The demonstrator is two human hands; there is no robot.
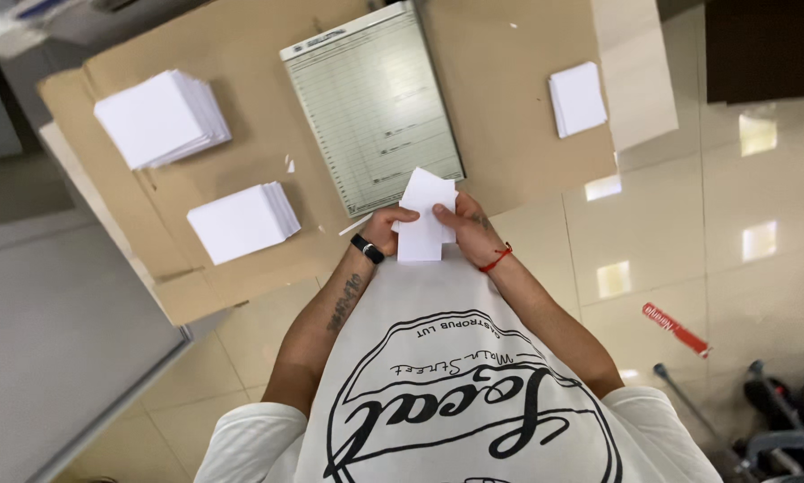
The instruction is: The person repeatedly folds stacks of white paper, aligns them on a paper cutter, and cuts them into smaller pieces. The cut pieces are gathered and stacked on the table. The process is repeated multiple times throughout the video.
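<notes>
Both my hands hold a small bundle of white paper sheets point(424, 215) at the near edge of a cardboard-covered table point(509, 107). My left hand point(386, 229), with a black band at the wrist, grips the bundle's left side. On the right side my right hand point(467, 225), with a red thread at the wrist, pinches it with the thumb on top. The top sheet sits tilted over the ones below. Just beyond the hands lies a grey-green ruled cutting board point(372, 103).
Three stacks of white paper lie on the cardboard: a fanned one at far left point(162, 118), a neat one nearer me point(242, 221), a small one at far right point(577, 98). Glossy tiled floor point(688, 233) on the right carries a red strip point(675, 328) and dark equipment point(778, 416).
</notes>
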